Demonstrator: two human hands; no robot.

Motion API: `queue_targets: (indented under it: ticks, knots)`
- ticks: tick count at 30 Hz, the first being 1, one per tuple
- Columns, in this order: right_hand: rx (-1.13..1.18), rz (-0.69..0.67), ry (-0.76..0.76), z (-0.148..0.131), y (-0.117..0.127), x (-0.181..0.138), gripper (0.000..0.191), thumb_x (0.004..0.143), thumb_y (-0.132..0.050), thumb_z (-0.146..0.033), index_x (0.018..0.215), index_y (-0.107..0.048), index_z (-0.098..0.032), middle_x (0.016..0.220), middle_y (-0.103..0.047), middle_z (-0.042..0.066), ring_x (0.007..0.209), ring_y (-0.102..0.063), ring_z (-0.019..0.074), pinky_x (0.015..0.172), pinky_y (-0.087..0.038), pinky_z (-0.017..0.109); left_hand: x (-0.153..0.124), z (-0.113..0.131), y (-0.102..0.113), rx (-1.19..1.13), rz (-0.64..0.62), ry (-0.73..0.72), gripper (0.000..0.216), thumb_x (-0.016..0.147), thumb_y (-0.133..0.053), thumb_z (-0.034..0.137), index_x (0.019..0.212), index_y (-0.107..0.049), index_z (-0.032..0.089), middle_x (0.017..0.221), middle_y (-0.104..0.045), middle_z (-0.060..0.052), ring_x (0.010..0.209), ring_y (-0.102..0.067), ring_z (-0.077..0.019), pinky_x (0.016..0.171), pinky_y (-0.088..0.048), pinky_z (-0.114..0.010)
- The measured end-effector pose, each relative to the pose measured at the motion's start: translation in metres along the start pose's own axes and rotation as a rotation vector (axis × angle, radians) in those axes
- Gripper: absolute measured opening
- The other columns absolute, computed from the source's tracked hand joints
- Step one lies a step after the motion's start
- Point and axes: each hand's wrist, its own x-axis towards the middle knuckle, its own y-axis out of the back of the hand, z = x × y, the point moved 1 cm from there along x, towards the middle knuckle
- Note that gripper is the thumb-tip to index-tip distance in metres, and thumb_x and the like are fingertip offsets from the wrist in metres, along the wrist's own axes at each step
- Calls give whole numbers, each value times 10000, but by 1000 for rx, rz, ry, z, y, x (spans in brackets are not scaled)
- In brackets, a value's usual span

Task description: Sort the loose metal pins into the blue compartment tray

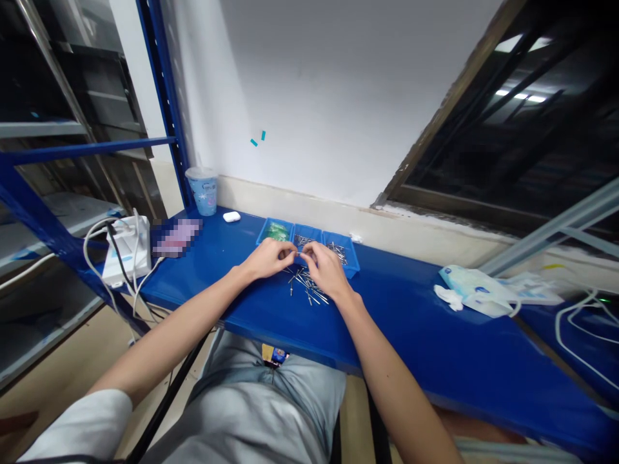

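Note:
My left hand (269,258) and my right hand (325,267) meet over the blue shelf top (396,322), fingertips pinched together on a small metal pin between them. Under the hands lies a loose pile of small metal pins (306,288). Just behind stands a blue tray with three compartments (351,259). Its left compartment holds green parts (276,231); the other two hold more metal pins.
A plastic cup (203,191) and a white earbud case (231,216) stand at the back left. A white box with cables (124,252) sits on the left end. Tissue packs (476,290) and white cables lie on the right. Blue rack posts rise at the left.

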Motion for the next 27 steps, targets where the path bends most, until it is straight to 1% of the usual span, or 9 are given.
queue_targets:
  ticks: [4, 7, 9, 10, 12, 17, 21, 25, 27]
  knots:
    - [-50, -28, 13, 0, 1, 0, 234, 1073, -500, -303, 943, -679, -228, 969, -759, 94, 916, -689, 258, 857, -500, 388, 0, -1, -1, 6, -17, 12, 235, 940, -568, 249, 956, -776, 141, 703, -726, -21, 629, -643, -138, 655, -444, -256]
    - [-1, -61, 3, 0, 3, -1, 138, 1034, -596, -330, 1057, -682, -224, 948, -749, 73, 874, -683, 244, 813, -500, 366, 0, -2, -1, 4, -18, 18, 243, 943, -575, 262, 979, -781, 139, 701, -726, -19, 619, -638, -136, 649, -443, -253]
    - [19, -65, -3, 1, 4, -1, 117, 1024, -605, -300, 1090, -664, -223, 972, -744, 69, 880, -679, 237, 802, -493, 352, 0, -2, -1, -1, -21, 20, 253, 948, -572, 275, 980, -783, 139, 694, -722, -16, 611, -633, -134, 644, -439, -252]
    - [15, -60, -5, 1, 4, -1, 106, 1036, -573, -277, 1062, -661, -223, 985, -744, 73, 893, -677, 236, 808, -489, 351, 0, -2, -1, -3, -27, 19, 255, 948, -570, 274, 972, -783, 139, 691, -721, -15, 611, -633, -133, 647, -440, -251]
    - [-1, -58, -3, 2, 4, 0, 184, 1066, -499, -248, 976, -657, -226, 994, -744, 79, 921, -673, 238, 832, -479, 355, 0, -1, -1, -2, -40, 12, 255, 944, -564, 267, 955, -783, 137, 694, -721, -16, 619, -637, -133, 657, -442, -251]
    - [-37, -67, 21, 1, 4, 1, 91, 1039, -595, -286, 996, -653, -231, 992, -736, 74, 954, -648, 258, 875, -456, 387, 0, 1, 0, 12, -67, 2, 284, 963, -541, 288, 981, -783, 140, 686, -705, -13, 616, -619, -134, 651, -421, -256]
    - [-65, -44, 30, 0, 5, 1, 160, 1063, -541, -261, 941, -642, -231, 970, -729, 75, 965, -629, 266, 910, -434, 423, 0, 2, 0, 22, -61, -12, 299, 978, -523, 299, 892, -765, 147, 653, -671, -4, 599, -584, -127, 642, -394, -263]
    - [-87, -23, 54, 0, 5, 0, 101, 1050, -574, -295, 992, -643, -249, 1034, -733, 85, 1053, -587, 302, 933, -429, 465, 0, 3, 0, 26, -52, -2, 305, 985, -516, 314, 917, -763, 148, 653, -660, -1, 595, -564, -129, 638, -385, -266]
    - [-107, -7, 62, -1, 6, 1, 142, 1062, -538, -282, 963, -635, -253, 1053, -738, 88, 1075, -564, 313, 944, -426, 482, 0, 3, 0, 28, -60, -9, 315, 991, -502, 313, 919, -761, 149, 645, -645, 4, 584, -541, -126, 633, -373, -268]
